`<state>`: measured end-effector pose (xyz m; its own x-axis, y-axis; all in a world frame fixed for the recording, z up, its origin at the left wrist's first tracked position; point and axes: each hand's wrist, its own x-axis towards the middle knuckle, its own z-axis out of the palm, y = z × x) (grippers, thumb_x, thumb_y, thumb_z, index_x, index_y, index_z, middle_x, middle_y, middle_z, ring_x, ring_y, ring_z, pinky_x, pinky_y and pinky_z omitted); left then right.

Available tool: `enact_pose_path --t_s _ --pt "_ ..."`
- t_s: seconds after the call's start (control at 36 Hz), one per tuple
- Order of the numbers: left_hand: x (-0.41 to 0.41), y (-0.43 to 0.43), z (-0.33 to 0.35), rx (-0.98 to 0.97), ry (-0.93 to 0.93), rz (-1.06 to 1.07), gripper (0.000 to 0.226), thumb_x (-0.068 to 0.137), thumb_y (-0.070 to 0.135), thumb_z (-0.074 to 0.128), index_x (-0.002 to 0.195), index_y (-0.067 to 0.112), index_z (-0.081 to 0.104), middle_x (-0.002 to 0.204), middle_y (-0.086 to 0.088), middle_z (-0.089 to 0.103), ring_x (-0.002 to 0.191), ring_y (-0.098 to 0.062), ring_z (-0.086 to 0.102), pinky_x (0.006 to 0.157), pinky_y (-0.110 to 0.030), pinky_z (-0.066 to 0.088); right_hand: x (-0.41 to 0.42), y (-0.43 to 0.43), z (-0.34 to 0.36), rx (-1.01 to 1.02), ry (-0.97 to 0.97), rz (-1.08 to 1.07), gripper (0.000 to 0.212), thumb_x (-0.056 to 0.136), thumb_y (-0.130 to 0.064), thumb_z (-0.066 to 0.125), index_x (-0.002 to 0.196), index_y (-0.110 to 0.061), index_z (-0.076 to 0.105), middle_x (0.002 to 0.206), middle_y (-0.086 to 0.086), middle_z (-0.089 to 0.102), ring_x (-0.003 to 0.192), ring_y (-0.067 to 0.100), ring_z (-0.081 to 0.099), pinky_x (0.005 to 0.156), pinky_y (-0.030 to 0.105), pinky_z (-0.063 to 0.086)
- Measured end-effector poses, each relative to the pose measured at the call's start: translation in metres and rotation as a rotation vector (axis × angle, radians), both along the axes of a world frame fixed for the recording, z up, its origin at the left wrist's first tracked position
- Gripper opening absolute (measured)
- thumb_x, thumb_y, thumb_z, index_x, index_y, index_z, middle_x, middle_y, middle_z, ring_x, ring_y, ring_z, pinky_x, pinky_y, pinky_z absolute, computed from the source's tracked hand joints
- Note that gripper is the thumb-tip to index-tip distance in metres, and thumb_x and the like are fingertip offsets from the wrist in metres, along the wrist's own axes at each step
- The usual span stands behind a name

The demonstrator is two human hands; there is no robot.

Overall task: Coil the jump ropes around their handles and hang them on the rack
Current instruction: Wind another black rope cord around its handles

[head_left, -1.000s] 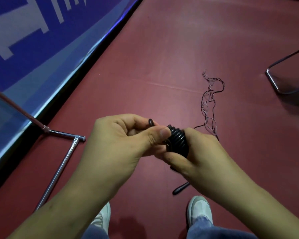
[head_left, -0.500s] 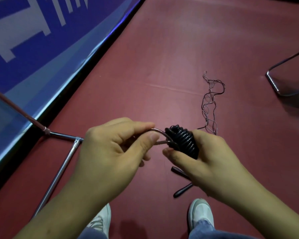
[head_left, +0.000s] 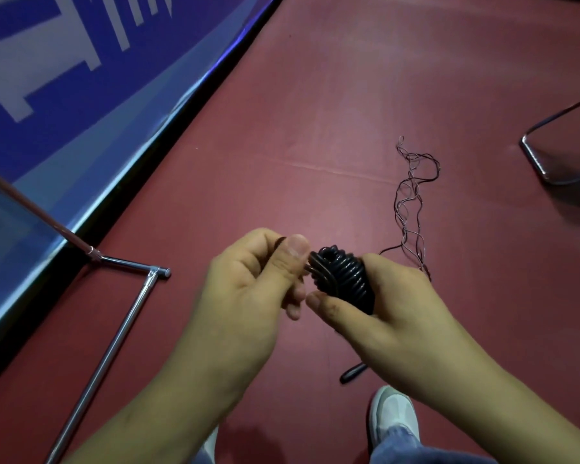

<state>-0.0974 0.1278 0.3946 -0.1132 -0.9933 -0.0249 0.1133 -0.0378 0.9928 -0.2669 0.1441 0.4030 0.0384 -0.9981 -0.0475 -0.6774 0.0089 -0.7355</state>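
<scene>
Your right hand (head_left: 416, 316) is wrapping its fingers around a fat coil of black jump rope (head_left: 344, 279), with the thumb lying along the coil's lower edge. Your left hand (head_left: 245, 296) is sitting just beside it, thumb and forefinger pinching a short strand of the same rope that is leading into the top of the coil; a small dark loop is peeking out above the thumb. Both hands are clamping on the rope, nearly touching each other, and holding it above the dark red floor (head_left: 315, 112).

A black handle end (head_left: 352, 376) is poking out below your right wrist; I cannot tell whether it is hanging or lying on the floor. A thin tangled cord (head_left: 412, 202) is lying on the floor beyond your right hand, trailing toward it.

To your left, a chrome rack frame (head_left: 124, 333) is resting on the floor, well apart from the coil, with a slanted pole rising from its corner. A blue and white banner (head_left: 64, 78) is running along the floor's edge behind it. A white shoe (head_left: 394, 413) is showing at the bottom, and a bent metal chair leg (head_left: 549, 155) is standing at the far right.
</scene>
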Motion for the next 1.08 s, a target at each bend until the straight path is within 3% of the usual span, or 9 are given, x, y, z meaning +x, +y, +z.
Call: enact_pose_path --t_s 0.11,0.22,0.31,0.39,0.53,0.75,0.92,1.0,1.08 --pt "-0.014 -0.002 0.001 0.231 0.359 0.103 0.029 0.086 0.027 0.066 0.083 -0.002 0.064 0.065 -0.016 0.062 0.055 -0.018 0.052 0.047 -0.025 0.039 -0.001 -0.002 -0.003 -0.018 0.013 -0.036 0.038 0.078 -0.062 0.066 0.080 -0.026 0.058 0.068 -0.008 0.067 0.061 0.010 0.064 0.059 0.044 0.055" --pt "-0.016 -0.002 0.003 0.318 0.445 0.133 0.024 0.081 0.021 0.064 0.082 -0.003 0.064 0.072 -0.017 0.068 0.050 -0.012 0.053 0.040 -0.022 0.036 -0.002 -0.001 -0.008 -0.051 0.001 -0.051 0.039 0.075 -0.066 0.063 0.082 -0.028 0.058 0.070 -0.010 0.066 0.063 0.007 0.065 0.058 0.040 0.055" --pt "-0.013 -0.001 0.002 0.291 0.328 0.193 0.025 0.089 0.015 0.066 0.092 -0.010 0.064 0.066 -0.016 0.063 0.048 -0.015 0.049 0.040 -0.023 0.038 -0.001 0.000 -0.008 -0.069 0.034 -0.033 0.038 0.074 -0.065 0.064 0.077 -0.028 0.055 0.069 -0.018 0.063 0.059 0.005 0.058 0.052 0.023 0.046" --pt "-0.010 0.002 0.005 0.056 -0.026 0.246 0.006 0.092 0.012 0.069 0.092 0.009 0.074 0.059 -0.011 0.064 0.047 -0.016 0.056 0.046 -0.018 0.047 -0.002 -0.001 -0.009 -0.068 -0.021 -0.056 0.039 0.072 -0.066 0.064 0.083 -0.028 0.059 0.073 -0.012 0.065 0.061 0.010 0.064 0.058 0.040 0.057" --pt "-0.005 0.006 0.008 -0.198 -0.433 0.174 0.031 0.088 0.013 0.075 0.118 0.022 0.075 0.079 0.019 0.072 0.076 0.013 0.066 0.069 0.001 0.043 -0.004 0.000 -0.007 -0.100 0.074 -0.002 0.041 0.073 -0.070 0.059 0.081 -0.030 0.055 0.068 -0.014 0.064 0.058 0.008 0.061 0.053 0.038 0.052" --pt "-0.002 0.004 -0.001 -0.320 -0.567 0.052 0.041 0.089 0.029 0.060 0.128 0.026 0.070 0.076 0.006 0.063 0.073 -0.011 0.064 0.068 -0.020 0.049 -0.008 -0.002 -0.001 -0.167 0.148 0.007 0.037 0.075 -0.064 0.064 0.082 -0.029 0.055 0.069 -0.014 0.062 0.061 0.011 0.058 0.048 0.026 0.043" --pt "0.004 0.002 0.002 -0.297 -0.606 -0.040 0.052 0.092 0.019 0.065 0.141 0.036 0.056 0.069 0.011 0.067 0.071 -0.005 0.066 0.066 -0.009 0.047 -0.010 -0.002 -0.001 -0.170 0.214 0.058 0.042 0.073 -0.070 0.050 0.084 -0.029 0.052 0.062 -0.012 0.058 0.056 0.013 0.056 0.048 0.034 0.046" --pt "0.005 -0.003 0.005 -0.306 -0.653 -0.091 0.076 0.089 0.016 0.063 0.156 0.036 0.033 0.061 0.003 0.056 0.061 -0.016 0.059 0.061 -0.027 0.047 -0.008 0.001 -0.001 -0.158 0.227 0.085 0.039 0.074 -0.070 0.050 0.077 -0.032 0.042 0.059 -0.012 0.053 0.050 0.013 0.050 0.043 0.032 0.041" --pt "0.007 -0.008 0.007 -0.312 -0.707 -0.123 0.071 0.089 0.003 0.065 0.148 0.033 0.038 0.061 0.001 0.054 0.061 -0.016 0.056 0.060 -0.032 0.043 -0.006 0.003 -0.001 -0.147 0.255 0.113 0.040 0.076 -0.070 0.050 0.076 -0.032 0.038 0.057 -0.013 0.049 0.048 0.014 0.044 0.042 0.028 0.035"
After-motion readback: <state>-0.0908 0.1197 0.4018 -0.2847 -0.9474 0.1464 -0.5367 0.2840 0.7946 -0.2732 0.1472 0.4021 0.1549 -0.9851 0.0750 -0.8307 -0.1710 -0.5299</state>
